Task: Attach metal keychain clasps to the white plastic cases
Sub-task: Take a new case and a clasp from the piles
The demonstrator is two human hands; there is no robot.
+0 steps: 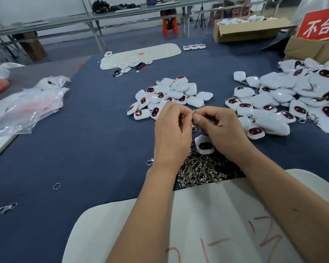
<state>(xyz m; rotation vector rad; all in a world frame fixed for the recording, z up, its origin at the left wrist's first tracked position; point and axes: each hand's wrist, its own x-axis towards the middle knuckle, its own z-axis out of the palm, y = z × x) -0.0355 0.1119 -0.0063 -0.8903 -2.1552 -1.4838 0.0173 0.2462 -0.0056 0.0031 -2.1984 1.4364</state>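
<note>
Near the middle of the blue counter [87,130], both hands meet above the cloth. The left hand [172,133] and the right hand [219,130] each pinch the same metal keychain clasp [194,118] between curled fingertips, so each grip is closed on the clasp; its lower end hangs down between the two hands. Just below it a single white plastic case [204,145] lies on the counter with its dark window facing up, partly hidden by the right hand; whether the clasp touches it cannot be told.

Toward the near edge, between the forearms, lies a heap of loose clasps [199,169], touching a white pad [207,215] with red marks that overlaps the near edge. Beyond the hands sits a pile of cases [171,93]. Along the right edge spreads a larger pile of cases with clasps [292,99] showing at its fringe.

At the left edge lie crumpled clear plastic bags [29,105]. A loose ring [57,186] and a stray clasp [7,208] lie apart near the near-left corner. Toward the far edge rests a second white pad [160,51] with a few cases on it, and at the far-right corner stand a cardboard box [243,33] and a red sign [319,25].
</note>
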